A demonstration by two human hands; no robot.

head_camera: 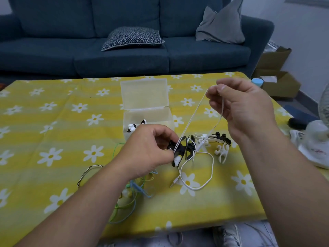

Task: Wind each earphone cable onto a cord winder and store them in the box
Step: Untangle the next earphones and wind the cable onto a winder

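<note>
1. Gripped in the curled fingers of the left hand (149,152): a black plastic cord winder (180,151), just in front of the translucent plastic box (167,116).
2. Pinched between thumb and fingertips of the raised right hand (243,107): a thin white earphone cable (193,116), stretched taut down to the winder.
3. Trailed slack in a loop over the yellow daisy-print tablecloth (53,122), plug at the end.
4. Stood open, lid tilted back, black and white pieces inside.
5. Lay partly beneath the left forearm: tangled green and blue cables (135,193).

Coloured cables (137,189) partly under the left forearm (92,202); white fan (316,138) partly beyond the right edge
</note>
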